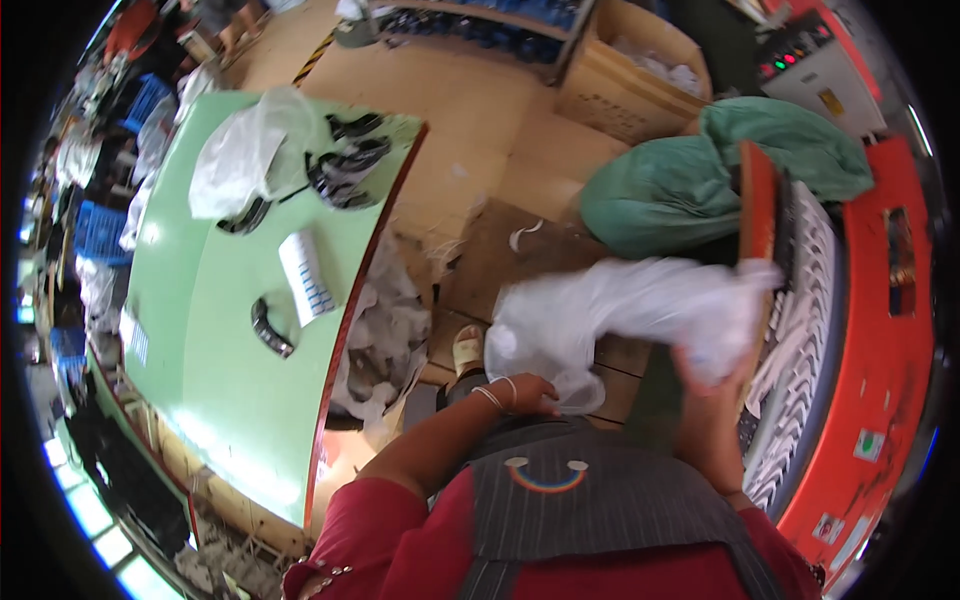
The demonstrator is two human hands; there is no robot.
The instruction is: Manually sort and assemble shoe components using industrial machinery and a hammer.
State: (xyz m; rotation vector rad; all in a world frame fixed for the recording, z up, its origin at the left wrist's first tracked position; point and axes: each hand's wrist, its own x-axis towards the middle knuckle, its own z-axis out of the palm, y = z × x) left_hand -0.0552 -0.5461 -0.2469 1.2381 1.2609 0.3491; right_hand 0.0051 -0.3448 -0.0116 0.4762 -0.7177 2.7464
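Note:
A translucent white plastic bag, smeared by motion, stretches across in front of me. My left hand, with two thin bands at the wrist, is closed on the bag's lower left edge. On the other side my right hand is raised beside the orange-edged machine; it grips the bag's right end, and its fingers are blurred and partly covered by the plastic. Curved black shiny parts lie at the far end of the green table, with a single similar black part nearer to me.
Another clear bag and a printed white sheet rest on the table. A green sack slumps beside the red machine. Behind it stands a cardboard box. Crumpled plastic piles up beside the table's edge.

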